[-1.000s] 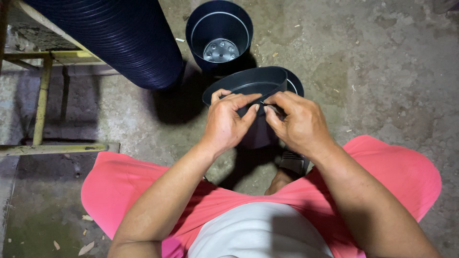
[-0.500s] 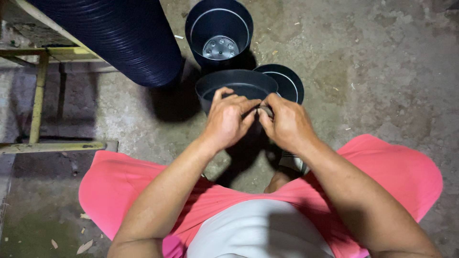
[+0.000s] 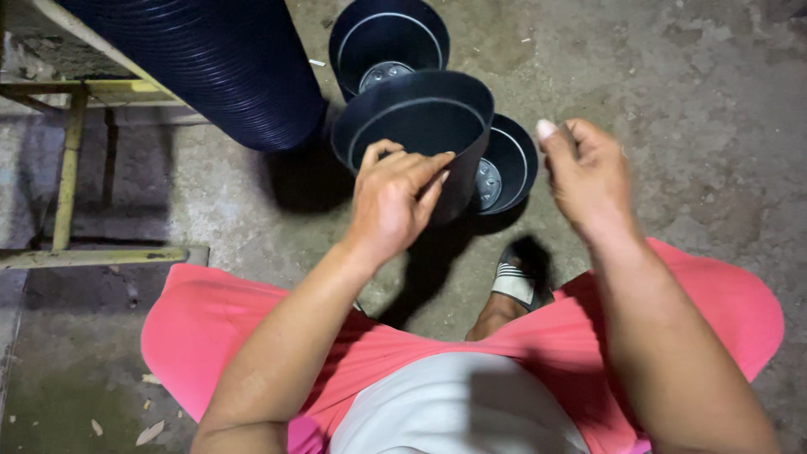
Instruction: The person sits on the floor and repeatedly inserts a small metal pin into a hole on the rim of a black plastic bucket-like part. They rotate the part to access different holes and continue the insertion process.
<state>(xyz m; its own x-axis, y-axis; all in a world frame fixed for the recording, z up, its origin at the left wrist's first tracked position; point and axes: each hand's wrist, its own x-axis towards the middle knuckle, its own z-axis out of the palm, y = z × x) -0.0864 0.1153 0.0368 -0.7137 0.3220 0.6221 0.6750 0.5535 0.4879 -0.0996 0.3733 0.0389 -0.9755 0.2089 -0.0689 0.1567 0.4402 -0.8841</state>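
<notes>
Left hand (image 3: 393,195) grips the rim of a black round plastic nursery pot (image 3: 420,126) at frame centre, tilted. Right hand (image 3: 587,172) hovers loosely curled, empty, right of it. One separated pot (image 3: 387,46) sits at top centre and another (image 3: 508,164) right of the held one on the concrete floor (image 3: 672,84); the tall black nested pot stack (image 3: 210,59) at upper left remains.

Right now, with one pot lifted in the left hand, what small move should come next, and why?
Probably set the held pot down upright beside the two pots on the floor: only the left hand grips its rim, and the right hand is off it, empty.
</notes>
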